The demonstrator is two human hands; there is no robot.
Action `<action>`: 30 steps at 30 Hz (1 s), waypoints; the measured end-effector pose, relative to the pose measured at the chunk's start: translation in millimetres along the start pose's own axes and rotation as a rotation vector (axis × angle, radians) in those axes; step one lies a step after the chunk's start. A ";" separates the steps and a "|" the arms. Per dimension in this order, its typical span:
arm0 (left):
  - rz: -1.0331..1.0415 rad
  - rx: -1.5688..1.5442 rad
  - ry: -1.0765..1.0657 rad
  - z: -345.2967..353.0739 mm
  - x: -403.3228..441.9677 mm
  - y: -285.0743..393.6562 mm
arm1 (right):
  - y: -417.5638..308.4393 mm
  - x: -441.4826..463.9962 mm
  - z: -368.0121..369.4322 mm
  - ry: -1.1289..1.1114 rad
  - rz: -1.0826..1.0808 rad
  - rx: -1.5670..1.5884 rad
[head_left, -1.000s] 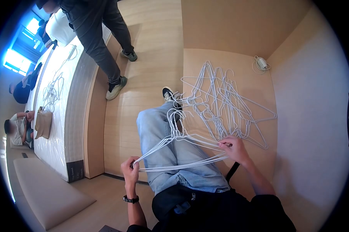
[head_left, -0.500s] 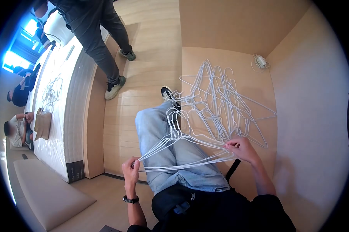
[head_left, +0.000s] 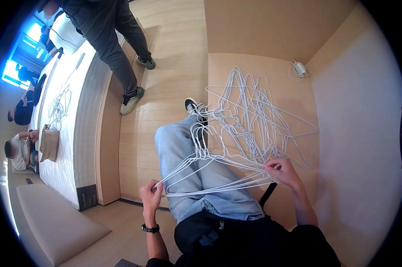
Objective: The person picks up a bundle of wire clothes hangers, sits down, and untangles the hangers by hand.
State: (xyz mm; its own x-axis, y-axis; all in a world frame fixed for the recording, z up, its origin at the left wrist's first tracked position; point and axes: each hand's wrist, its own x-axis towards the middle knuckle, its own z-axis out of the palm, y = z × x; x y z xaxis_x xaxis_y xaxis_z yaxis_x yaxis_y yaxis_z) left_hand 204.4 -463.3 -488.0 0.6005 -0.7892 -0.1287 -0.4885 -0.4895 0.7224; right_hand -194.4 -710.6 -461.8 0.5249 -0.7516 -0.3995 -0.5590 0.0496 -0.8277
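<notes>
Head view: A seated person in light blue jeans [head_left: 176, 153] grips a bundle of white wire hangers [head_left: 202, 154] stretched across the lap, hooks pointing away from the body. The left hand [head_left: 151, 196], with a dark watch [head_left: 150, 228] at its wrist, is closed around the bundle's left corners; the right hand [head_left: 283, 172] pinches the right corners between thumb and fingers. One hook stands slightly apart from the cluster, to its right. Just beyond, a tangled pile of hangers [head_left: 254, 120] lies on a wood-toned surface [head_left: 305, 153], near a white corded device [head_left: 300, 69] in the corner. At left, a person in dark trousers [head_left: 114, 49] stands beside a plastic-covered mattress [head_left: 84, 129], which bears looped white cords [head_left: 59, 104] and a brown bag [head_left: 49, 143].
</notes>
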 end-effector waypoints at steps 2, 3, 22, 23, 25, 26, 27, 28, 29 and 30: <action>0.002 0.003 0.001 -0.5 0.0 1.1 | 6.1 -0.2 1.0 -0.007 0.025 0.061; -0.004 -0.024 -0.006 -1.6 0.0 2.5 | 6.9 1.3 3.6 -0.006 0.026 0.061; -0.021 0.104 0.022 5.3 0.9 2.3 | 14.4 16.6 41.7 -0.008 -0.100 0.206; -0.020 0.102 0.020 5.7 0.8 4.3 | 25.3 15.9 48.4 -0.014 -0.076 0.472; 0.005 0.018 0.047 5.7 0.9 9.0 | 35.2 10.3 61.9 0.027 0.027 0.619; 0.007 0.019 0.047 6.5 1.4 6.9 | 35.2 9.7 67.3 0.063 0.131 0.768; 0.070 -0.021 0.059 6.9 2.1 2.9 | 34.6 10.6 69.6 0.063 0.130 0.770; 0.133 -0.060 0.072 5.6 2.6 3.3 | 27.5 12.0 70.2 0.091 0.109 0.895; 0.134 -0.057 0.074 2.9 1.6 4.1 | 21.1 13.5 70.9 0.120 0.088 1.019; 0.126 0.010 0.031 -0.4 0.2 5.6 | 16.0 14.8 71.6 0.118 0.087 1.020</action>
State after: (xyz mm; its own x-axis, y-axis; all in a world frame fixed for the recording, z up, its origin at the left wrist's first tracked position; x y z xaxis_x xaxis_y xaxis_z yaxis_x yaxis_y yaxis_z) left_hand 202.0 -466.0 -483.7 0.5529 -0.8331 -0.0158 -0.5679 -0.3907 0.7245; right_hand -149.7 -673.8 -509.2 0.4112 -0.7762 -0.4779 0.2478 0.5997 -0.7609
